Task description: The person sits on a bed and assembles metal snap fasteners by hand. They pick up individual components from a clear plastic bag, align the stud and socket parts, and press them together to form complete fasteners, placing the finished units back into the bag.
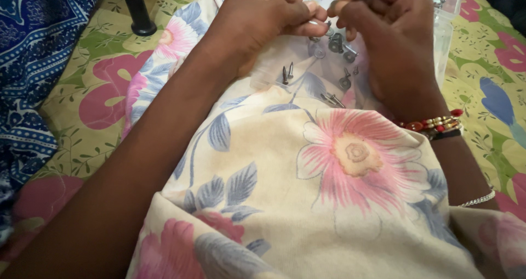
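Note:
My left hand (263,19) and my right hand (389,38) meet at the top of the view, fingertips pinched together over a small metal piece (320,24) that is mostly hidden. Below the fingers lies a clear plastic sheet or lid (307,65) with several small dark screws (286,73) and metal washers (335,43) scattered on it. It rests on a cream cloth with pink flowers (329,164) draped over my lap. My right wrist wears red and gold bangles (433,125).
A clear plastic box (446,16) stands at the top right behind my right hand. A green floral sheet (98,93) covers the surface around. Blue patterned fabric (27,65) lies at the left, and a black post (137,10) stands at the top left.

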